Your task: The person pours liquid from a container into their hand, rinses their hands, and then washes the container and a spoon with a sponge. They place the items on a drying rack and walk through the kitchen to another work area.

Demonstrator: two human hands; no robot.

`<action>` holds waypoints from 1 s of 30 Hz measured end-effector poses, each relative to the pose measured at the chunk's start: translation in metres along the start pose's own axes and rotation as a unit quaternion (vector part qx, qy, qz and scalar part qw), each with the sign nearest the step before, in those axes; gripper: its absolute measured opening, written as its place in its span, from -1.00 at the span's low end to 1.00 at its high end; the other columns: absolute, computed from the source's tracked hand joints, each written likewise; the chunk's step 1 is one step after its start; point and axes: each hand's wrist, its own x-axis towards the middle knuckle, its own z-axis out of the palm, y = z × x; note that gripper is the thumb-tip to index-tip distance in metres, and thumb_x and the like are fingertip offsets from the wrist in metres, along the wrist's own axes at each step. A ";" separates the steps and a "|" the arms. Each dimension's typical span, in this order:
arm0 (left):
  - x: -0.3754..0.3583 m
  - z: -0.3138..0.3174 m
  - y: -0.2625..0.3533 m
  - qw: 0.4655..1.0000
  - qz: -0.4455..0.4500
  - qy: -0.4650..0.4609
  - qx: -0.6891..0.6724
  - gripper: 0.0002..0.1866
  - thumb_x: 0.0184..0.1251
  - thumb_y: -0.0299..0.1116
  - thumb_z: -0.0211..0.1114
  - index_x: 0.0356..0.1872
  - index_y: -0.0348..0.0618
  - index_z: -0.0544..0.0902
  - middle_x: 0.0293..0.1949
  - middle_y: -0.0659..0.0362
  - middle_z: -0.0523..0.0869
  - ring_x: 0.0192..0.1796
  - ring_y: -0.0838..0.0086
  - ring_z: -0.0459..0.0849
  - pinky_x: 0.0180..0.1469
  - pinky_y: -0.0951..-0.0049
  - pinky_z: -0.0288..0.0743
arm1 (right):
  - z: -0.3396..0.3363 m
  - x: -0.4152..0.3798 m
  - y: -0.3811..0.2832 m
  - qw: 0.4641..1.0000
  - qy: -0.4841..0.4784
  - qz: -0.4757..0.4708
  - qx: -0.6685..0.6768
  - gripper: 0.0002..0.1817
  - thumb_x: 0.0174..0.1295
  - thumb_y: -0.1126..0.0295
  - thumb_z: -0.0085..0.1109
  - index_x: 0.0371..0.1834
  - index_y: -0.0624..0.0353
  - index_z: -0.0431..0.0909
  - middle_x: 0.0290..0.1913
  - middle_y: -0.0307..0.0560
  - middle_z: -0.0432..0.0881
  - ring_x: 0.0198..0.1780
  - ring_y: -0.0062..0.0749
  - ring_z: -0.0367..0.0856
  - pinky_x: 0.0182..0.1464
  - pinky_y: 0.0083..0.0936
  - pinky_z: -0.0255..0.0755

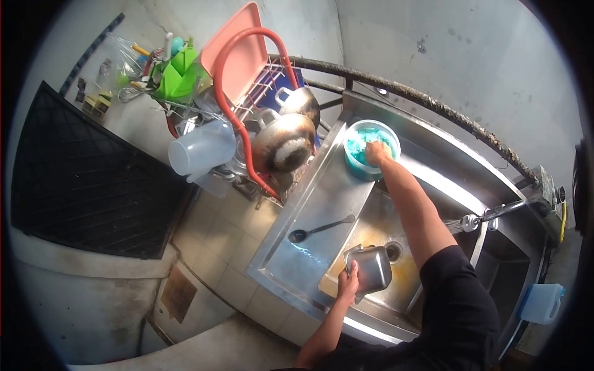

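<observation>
My left hand grips the rim of a metal container, tilted over the sink basin near its drain. My right hand reaches into a round whitish tub that holds blue-green contents. The fingers of that hand are bent together, and what they hold is hidden. A dark ladle lies on the steel drainboard, left of the basin.
A rack with a red frame holds pots, a pink board and a clear plastic jug. A coiled metal tap hose reaches over the sink from the right. A blue container is at the far right.
</observation>
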 end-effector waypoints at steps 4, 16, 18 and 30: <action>0.022 -0.002 -0.036 0.995 0.101 0.009 -0.010 -0.57 0.49 -0.01 -0.02 -0.45 -0.15 0.47 -0.51 0.36 0.41 -0.42 0.69 0.35 -0.38 0.58 0.25 | 0.013 0.038 0.041 0.996 -0.011 -0.091 0.016 -0.68 0.27 0.24 0.06 -0.13 0.31 0.54 -0.17 0.30 0.62 -0.07 0.15 0.60 -0.07 -0.17 0.48; 0.128 0.082 -0.097 0.948 0.286 -0.057 0.129 -0.44 0.52 -0.01 -0.12 -0.44 -0.38 0.52 -0.60 -0.09 0.52 -0.52 0.22 0.43 -0.36 0.22 0.33 | 0.008 -0.308 0.058 0.972 0.131 -0.061 0.187 -0.46 -0.09 0.38 0.32 0.08 -0.03 0.51 0.03 0.19 0.44 0.08 0.11 0.43 0.07 -0.11 0.38; 0.125 0.094 -0.100 0.956 0.252 -0.055 0.142 -0.44 0.52 -0.02 -0.11 -0.42 -0.38 0.54 -0.55 -0.15 0.55 -0.49 0.15 0.47 -0.34 0.18 0.34 | 0.025 -0.345 0.053 0.942 0.272 -0.077 0.179 -0.41 -0.16 0.38 0.39 0.07 -0.04 0.51 0.11 0.17 0.38 0.16 0.10 0.33 0.13 -0.10 0.33; 0.162 0.131 -0.160 0.960 0.014 -0.165 -0.224 -0.29 0.50 0.15 -0.31 0.04 -0.35 0.54 -0.03 0.08 0.63 -0.01 0.36 0.60 0.08 0.33 0.45 | 0.085 -0.397 0.170 0.176 -0.005 0.126 0.976 -0.52 0.36 0.03 -0.02 0.16 0.16 0.42 0.07 0.03 0.57 0.03 -0.20 0.58 0.09 -0.24 0.50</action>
